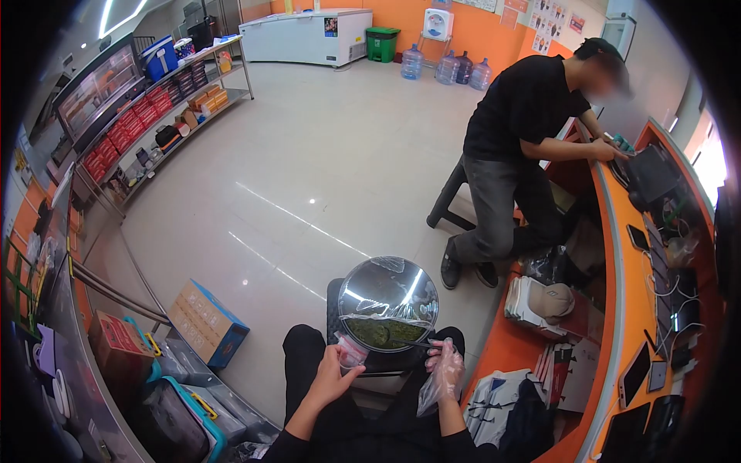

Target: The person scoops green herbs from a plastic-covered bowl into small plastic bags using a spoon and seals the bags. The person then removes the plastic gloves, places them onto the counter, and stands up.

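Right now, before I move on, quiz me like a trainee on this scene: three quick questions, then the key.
1. True or false: your right hand, in a clear plastic glove, holds a black utensil handle.
2. What shows in the round metal bowl? A) whole eggs; B) green food; C) folded cloths.
3. Fill in: the green bin stands beside the white chest ____.

Key: 1 true; 2 B; 3 freezer.

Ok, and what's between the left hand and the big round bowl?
A small, pinkish plastic bag, held in the left hand by the near edge of the bowl, as the head camera's view shows.
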Available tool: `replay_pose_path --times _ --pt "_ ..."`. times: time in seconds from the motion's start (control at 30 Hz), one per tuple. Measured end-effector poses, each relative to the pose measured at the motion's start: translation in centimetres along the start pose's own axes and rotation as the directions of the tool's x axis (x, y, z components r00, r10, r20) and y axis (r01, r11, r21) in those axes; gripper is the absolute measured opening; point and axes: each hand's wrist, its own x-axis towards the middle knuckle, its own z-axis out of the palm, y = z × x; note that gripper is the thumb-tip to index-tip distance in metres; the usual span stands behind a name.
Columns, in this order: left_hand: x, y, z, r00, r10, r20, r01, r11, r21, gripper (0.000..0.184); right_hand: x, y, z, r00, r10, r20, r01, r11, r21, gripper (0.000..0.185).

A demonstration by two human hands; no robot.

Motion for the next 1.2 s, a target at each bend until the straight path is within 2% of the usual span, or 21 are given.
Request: replay_pose_path --times 0.07,0.17,0.2,0.4,0.7,0.9,1.1,1.2 --pt "0.8 0.6 -0.3 0.994 0.103 -0.025 -0.095 0.973 0.209 0.054 0.2 0.3 -0.4 1.0 -0.006 -0.017 0.005 1.0 -0.023 0.042" --pt "2.2 2.0 -1.0 0.96 0.281 -0.012 -0.252 0.878 0.407 0.049 0.1 0.2 -0.7 0.999 0.0 -0.045 0.0 1.0 0.0 0.041" --pt "2.7 3.2 -1.2 0.961 0.278 -0.008 -0.246 0.862 0.443 0.044 0.0 0.0 -0.8 0.999 0.005 -0.053 -0.004 1.0 0.016 0.04" --pt "5.6 4.1 -0.9 0.917 0.39 0.089 -0.347 0.664 0.662 0.058 -0.5 -1.2 -1.2 0.999 0.052 -0.014 -0.047 0.972 0.23 0.038" --pt "8.1 3.8 0.9 0.892 0.394 0.22 -0.423 0.56 0.713 0.075 -0.5 -3.1 -1.6 0.999 -0.031 0.008 0.029 0.974 0.226 0.035" --pt "9.0 3.5 1.6 0.847 0.465 0.257 -0.504 0.548 0.668 0.074 0.9 -3.1 -2.0 0.998 -0.023 0.066 0.006 0.97 0.242 0.037" --pt "9.7 2.8 2.2 0.842 0.434 0.32 -0.537 0.623 0.569 0.076 1.5 -4.0 -1.0 0.996 -0.026 0.087 0.012 0.988 0.156 0.037" --pt "9.9 2.2 2.5 0.838 0.449 0.309 -0.543 0.641 0.543 0.077 1.9 -4.4 -0.6 0.993 0.01 0.12 -0.036 0.976 0.213 0.036"
